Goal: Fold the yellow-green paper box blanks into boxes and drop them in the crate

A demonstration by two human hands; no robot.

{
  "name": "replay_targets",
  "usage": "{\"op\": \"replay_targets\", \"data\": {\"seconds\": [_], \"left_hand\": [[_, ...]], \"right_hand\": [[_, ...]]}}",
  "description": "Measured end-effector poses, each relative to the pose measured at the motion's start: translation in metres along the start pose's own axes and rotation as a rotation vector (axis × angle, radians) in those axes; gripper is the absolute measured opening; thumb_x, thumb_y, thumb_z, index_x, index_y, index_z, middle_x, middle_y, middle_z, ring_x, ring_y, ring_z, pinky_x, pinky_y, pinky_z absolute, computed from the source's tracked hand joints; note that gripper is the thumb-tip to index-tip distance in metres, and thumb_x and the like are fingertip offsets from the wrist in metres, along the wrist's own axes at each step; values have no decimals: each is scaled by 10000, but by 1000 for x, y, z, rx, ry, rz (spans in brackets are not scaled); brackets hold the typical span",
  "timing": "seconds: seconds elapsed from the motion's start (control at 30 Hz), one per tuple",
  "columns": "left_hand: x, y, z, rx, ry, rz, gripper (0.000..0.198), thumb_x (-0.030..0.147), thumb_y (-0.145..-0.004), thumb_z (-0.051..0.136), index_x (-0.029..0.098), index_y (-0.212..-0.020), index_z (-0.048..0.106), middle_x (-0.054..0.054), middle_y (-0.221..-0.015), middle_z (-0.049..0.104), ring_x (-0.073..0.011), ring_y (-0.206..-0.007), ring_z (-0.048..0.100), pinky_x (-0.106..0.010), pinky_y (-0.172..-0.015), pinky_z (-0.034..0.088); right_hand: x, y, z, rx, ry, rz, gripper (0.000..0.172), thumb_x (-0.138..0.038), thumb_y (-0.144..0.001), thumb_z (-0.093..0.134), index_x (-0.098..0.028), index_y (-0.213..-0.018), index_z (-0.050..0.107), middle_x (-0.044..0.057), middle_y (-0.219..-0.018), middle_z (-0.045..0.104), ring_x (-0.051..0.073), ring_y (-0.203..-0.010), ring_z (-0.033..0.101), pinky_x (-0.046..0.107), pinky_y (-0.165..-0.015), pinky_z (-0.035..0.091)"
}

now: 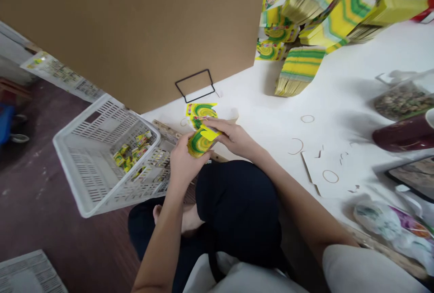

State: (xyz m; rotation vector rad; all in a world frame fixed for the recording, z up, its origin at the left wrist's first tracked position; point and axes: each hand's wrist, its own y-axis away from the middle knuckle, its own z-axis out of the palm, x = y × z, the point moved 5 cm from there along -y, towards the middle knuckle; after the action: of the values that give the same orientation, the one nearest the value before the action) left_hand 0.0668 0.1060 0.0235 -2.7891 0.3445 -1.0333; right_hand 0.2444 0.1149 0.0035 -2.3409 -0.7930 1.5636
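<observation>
My left hand grips a small yellow-and-green printed carton from its left side, above the table edge. My right hand has its fingers closed at the carton's upper right, by a bright yellow flap. Just behind the fingers, another printed yellow-and-green carton lies on the white table. My right fingers partly cover its lower edge. Whatever may be inside the held carton is hidden.
A white plastic basket with several small yellow packets stands at the left. A large brown cardboard sheet rises behind. Flat carton stacks lie back right. Rubber bands, a dark red cup and plastic bags sit rightward.
</observation>
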Motion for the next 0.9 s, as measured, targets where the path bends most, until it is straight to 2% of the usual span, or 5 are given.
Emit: {"op": "replay_targets", "data": {"seconds": [0.3,0.57,0.67,0.77,0.9], "left_hand": [[-22,-3,-27,-33,108,-37,630,455,-627,858,183,-1176,712,-75,-1104,767,-283,-1006,714,-398,-900,551],[-31,1,-27,-89,172,-96,637,454,-570,889,187,-1128,737,-55,-1042,778,-273,-945,718,-385,-888,568],[-27,4,-22,-69,141,-62,627,463,-612,870,188,-1155,719,-64,-1068,769,-280,-974,716,-401,-906,564],[-20,9,-13,-22,102,-42,643,435,-655,848,178,-1219,676,-101,-1161,742,-307,-1067,699,-446,-970,543],[-25,12,-17,9,105,-77,633,436,-683,849,189,-1227,639,-108,-1186,714,-315,-1119,683,-469,-1018,531]], "right_hand": [[3,-16,20,-206,101,-123,400,-380,-1017,539,-207,-1355,666,163,-1537,518,248,-1455,486,467,-1221,402],[-5,-14,24,-306,96,-45,292,-357,-999,562,-214,-1173,747,145,-1413,605,256,-1368,563,456,-1166,450],[-9,-12,22,-258,70,-31,274,-326,-985,565,-192,-1159,728,160,-1439,583,276,-1408,523,477,-1164,443],[-11,-9,21,-170,15,-31,356,-332,-974,569,-168,-1285,624,176,-1470,562,279,-1457,465,492,-1193,407],[-8,-8,20,-121,-12,-12,690,-411,-915,654,-130,-1493,400,213,-1532,485,298,-1429,476,495,-1186,411]]}}
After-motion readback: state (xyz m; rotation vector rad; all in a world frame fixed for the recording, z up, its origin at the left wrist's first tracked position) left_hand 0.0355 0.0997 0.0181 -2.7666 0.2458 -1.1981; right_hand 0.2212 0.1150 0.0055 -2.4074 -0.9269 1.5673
